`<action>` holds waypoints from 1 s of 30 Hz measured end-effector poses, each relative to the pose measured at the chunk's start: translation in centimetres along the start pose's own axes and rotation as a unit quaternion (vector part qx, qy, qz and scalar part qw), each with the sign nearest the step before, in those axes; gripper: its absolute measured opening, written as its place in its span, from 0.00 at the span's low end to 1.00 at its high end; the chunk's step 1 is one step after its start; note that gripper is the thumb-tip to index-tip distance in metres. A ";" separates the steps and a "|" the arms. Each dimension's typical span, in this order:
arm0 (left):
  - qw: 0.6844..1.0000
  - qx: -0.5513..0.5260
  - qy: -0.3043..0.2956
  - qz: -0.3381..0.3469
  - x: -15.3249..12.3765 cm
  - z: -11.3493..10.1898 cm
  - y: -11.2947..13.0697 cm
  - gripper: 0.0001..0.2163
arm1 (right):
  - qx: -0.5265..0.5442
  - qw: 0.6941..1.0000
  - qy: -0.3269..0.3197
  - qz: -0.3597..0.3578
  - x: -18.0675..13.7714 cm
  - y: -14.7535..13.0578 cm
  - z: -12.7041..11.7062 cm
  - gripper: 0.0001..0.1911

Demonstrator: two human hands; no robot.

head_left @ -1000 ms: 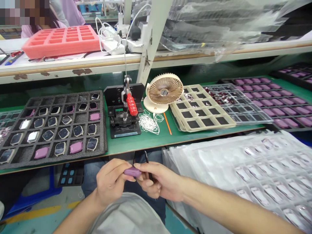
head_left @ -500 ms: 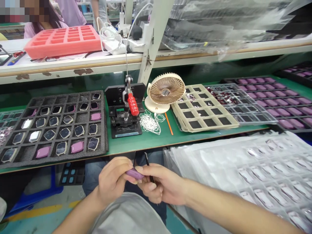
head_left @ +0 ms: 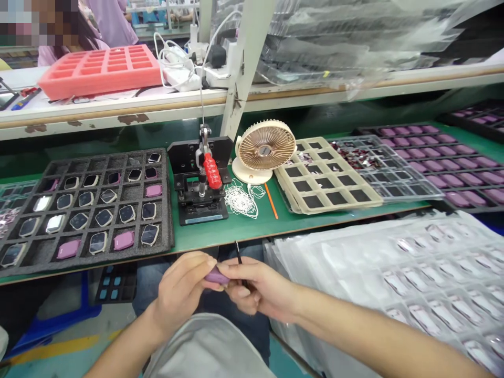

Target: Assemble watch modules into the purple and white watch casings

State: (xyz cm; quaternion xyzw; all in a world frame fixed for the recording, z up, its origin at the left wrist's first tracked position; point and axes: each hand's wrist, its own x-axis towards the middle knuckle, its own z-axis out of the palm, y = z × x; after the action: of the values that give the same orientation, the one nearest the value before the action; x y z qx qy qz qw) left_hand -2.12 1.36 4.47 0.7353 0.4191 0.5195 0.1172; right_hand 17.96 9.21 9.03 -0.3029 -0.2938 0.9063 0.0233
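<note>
Between my two hands, in front of the bench edge, is a purple watch case (head_left: 216,275). My left hand (head_left: 183,286) is closed around its left end, thumb and fingers pinching it. My right hand (head_left: 255,289) presses thumb and fingertip against the case's right end. Black tweezers (head_left: 238,253) lie in the same right hand, their slim tips pointing up past the fingers. The side of the case that faces away from me is hidden. Ahead on the bench, a grey foam tray (head_left: 129,202) holds watches and several purple cases in its pockets.
A clamp press with a red handle (head_left: 213,172) stands mid-bench, beside a cream fan (head_left: 268,148) and white string (head_left: 241,202). An orange stick (head_left: 271,200) lies near a beige tray (head_left: 356,195). Bagged clear parts (head_left: 397,283) are at right. A co-worker sits behind the shelf.
My right hand has shifted slightly up and left, with its thumb nearer the middle of the case. The tweezers stand more upright. Both hands still hold the case.
</note>
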 end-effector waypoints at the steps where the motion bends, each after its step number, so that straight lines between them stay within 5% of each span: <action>1: 0.999 0.014 -0.031 0.000 -0.1 0.0 -0.2 0.27 | -0.036 0.999 0.025 -0.007 0.1 -0.1 -0.3 0.27; 3: 0.996 0.037 -0.084 -0.015 -0.3 0.1 -0.8 0.27 | -0.145 0.986 0.074 -0.016 0.2 -0.5 -0.8 0.30; 5: 0.993 0.055 -0.098 -0.044 -0.2 0.6 -1.5 0.24 | -0.321 0.930 0.154 -0.093 -0.3 -1.7 -1.2 0.32; 7: 0.991 0.083 -0.074 -0.071 0.3 1.6 -2.7 0.19 | -0.491 0.787 0.258 -0.270 -1.1 -4.1 -1.0 0.27; 9: 0.989 0.113 -0.045 -0.087 1.1 2.9 -4.4 0.14 | -0.575 0.586 0.335 -0.463 -1.7 -7.3 -0.5 0.16; 11: 0.985 0.137 -0.032 -0.097 2.1 4.3 -6.1 0.13 | -0.617 0.416 0.337 -0.577 -1.6 -10.5 0.0 0.13; 13: 0.982 0.152 -0.032 -0.104 2.6 5.5 -7.6 0.13 | -0.681 0.301 0.290 -0.602 -0.6 -12.8 0.4 0.21; 15: 0.980 0.161 -0.037 -0.109 2.7 6.4 -8.6 0.14 | -0.734 0.233 0.245 -0.589 0.8 -13.9 0.5 0.19; 17: 0.979 0.165 -0.044 -0.111 2.3 6.9 -9.1 0.17 | -0.745 0.206 0.235 -0.589 1.8 -14.5 0.6 0.15; 23: 0.982 0.150 -0.038 -0.109 1.5 7.0 -9.4 0.18 | -0.588 0.236 0.394 -0.665 0.3 -16.1 2.5 0.14; 25: 0.985 0.134 -0.015 -0.104 1.2 6.7 -9.2 0.17 | -0.596 0.235 0.369 -0.674 0.6 -15.0 1.9 0.09; 27: 0.988 0.117 0.015 -0.102 0.6 6.3 -8.8 0.15 | -0.674 0.253 0.295 -0.628 2.1 -12.6 0.1 0.06; 30: 0.989 0.099 0.046 -0.102 -0.8 6.0 -7.4 0.15 | -0.814 0.310 0.248 -0.424 5.8 -8.4 -4.0 0.12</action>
State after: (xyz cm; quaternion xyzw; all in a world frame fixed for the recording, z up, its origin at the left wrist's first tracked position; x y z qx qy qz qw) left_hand -0.75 6.93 -3.16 0.6719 0.5460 0.4945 0.0768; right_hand 14.32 19.52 7.96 -0.2132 -0.9513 -0.0434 0.2182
